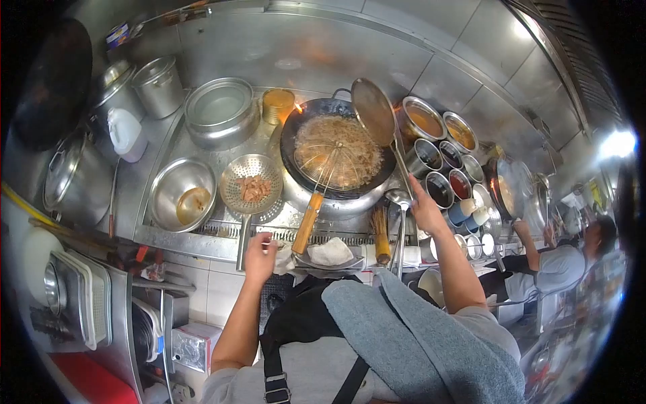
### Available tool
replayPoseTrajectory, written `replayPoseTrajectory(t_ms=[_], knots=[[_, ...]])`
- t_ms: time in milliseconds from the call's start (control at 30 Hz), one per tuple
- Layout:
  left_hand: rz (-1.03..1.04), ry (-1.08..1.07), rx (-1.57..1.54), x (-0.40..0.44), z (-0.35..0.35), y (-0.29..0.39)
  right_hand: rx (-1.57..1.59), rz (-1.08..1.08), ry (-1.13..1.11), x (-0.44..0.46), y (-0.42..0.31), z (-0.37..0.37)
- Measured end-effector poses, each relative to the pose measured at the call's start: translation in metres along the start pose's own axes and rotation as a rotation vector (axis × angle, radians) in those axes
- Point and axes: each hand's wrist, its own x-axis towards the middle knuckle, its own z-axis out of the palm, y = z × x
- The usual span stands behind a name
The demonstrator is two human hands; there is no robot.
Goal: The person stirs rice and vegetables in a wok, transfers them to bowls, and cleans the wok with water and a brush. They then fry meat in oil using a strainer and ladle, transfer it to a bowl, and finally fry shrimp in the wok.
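My right hand [428, 210] is closed round the long handle of a flat, round skimmer [372, 111], its disc raised over the wok's right rim. My left hand [260, 259] is just right of the metal handle of a perforated strainer [232, 176], fingers partly bent and apart, with nothing visible in them. Pieces of meat [254, 188] lie in that strainer. Brown liquid bubbles in the black wok [288, 145]. A wire spider strainer [333, 161] sits in it, its wooden handle pointing toward me. A ladle [400, 196] rests below my right hand.
Flame [298, 107] shows behind the wok's left side. A steel bowl [161, 195], a large pot [222, 135] and a tin [278, 101] stand left. Sauce containers [439, 190] crowd the right. A bamboo brush [381, 236] and cloth [330, 252] lie in front. A co-worker [552, 269] stands farther right.
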Motion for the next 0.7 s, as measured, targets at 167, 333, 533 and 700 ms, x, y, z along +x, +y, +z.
replayPoseTrajectory(t_ms=[167,333,533,700], knots=[[0.13,-0.24,0.268,0.031,0.057,0.023,0.039,-0.107,-0.082,-0.005,0.046,0.029],[0.064,-0.424,0.448,0.046,0.075,0.052,0.004,-0.168,0.044,0.004,0.07,0.05],[0.067,-0.318,0.704,0.083,0.037,0.131,0.131,0.023,0.069,-0.016,0.064,0.019],[0.169,-0.253,0.417,0.138,0.047,0.116,0.133,-0.165,0.259,-0.004,0.102,0.056]])
